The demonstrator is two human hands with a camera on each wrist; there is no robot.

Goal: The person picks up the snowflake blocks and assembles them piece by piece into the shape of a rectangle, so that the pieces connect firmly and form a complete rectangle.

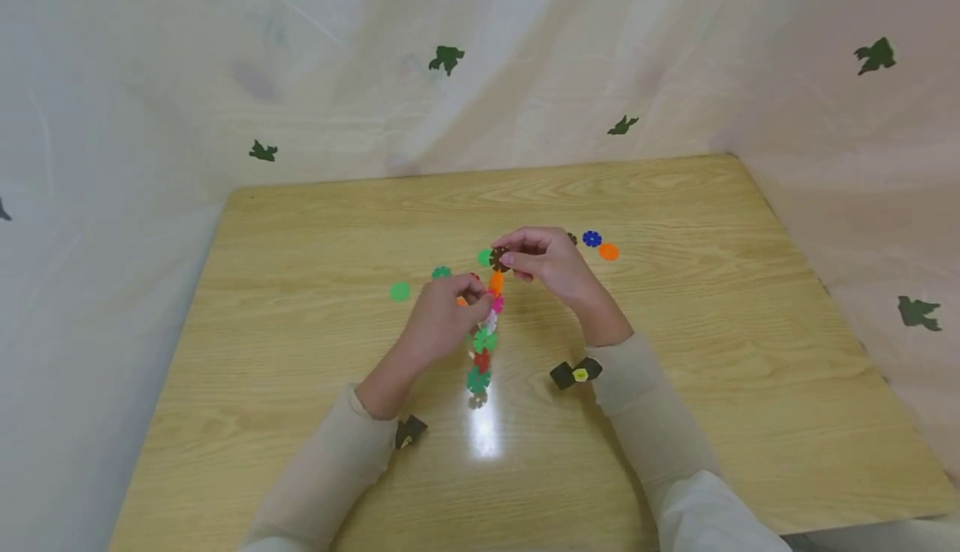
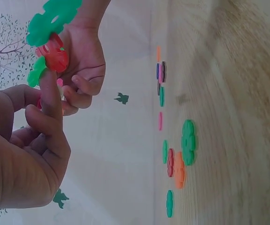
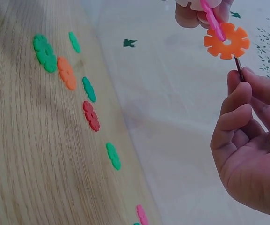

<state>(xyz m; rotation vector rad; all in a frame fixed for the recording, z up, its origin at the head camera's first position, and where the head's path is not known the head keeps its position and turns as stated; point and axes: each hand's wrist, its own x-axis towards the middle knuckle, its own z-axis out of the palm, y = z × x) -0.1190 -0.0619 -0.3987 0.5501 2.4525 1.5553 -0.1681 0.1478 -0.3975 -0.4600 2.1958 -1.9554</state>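
Observation:
A chain of notched plastic discs point(image 1: 484, 340) hangs over the table in the head view, with green, red, white, pink and orange pieces linked edge to edge. My left hand point(image 1: 438, 323) pinches it near the pink disc point(image 3: 214, 21). At its far end is an orange disc point(image 3: 227, 41). Between thumb and fingers, my right hand point(image 1: 557, 268) pinches a brown disc point(image 1: 498, 258). Seen edge-on in the right wrist view, that brown disc meets the orange disc's rim; how deeply they are slotted I cannot tell. The left fingers partly hide the chain's middle.
Loose discs lie on the wooden table point(image 1: 300, 352): a light green one point(image 1: 400, 292) to the left, a blue one point(image 1: 592, 238) and an orange one point(image 1: 608, 252) at the back right, and several behind the hands. Pale curtains point(image 1: 337, 60) surround the table's back and sides.

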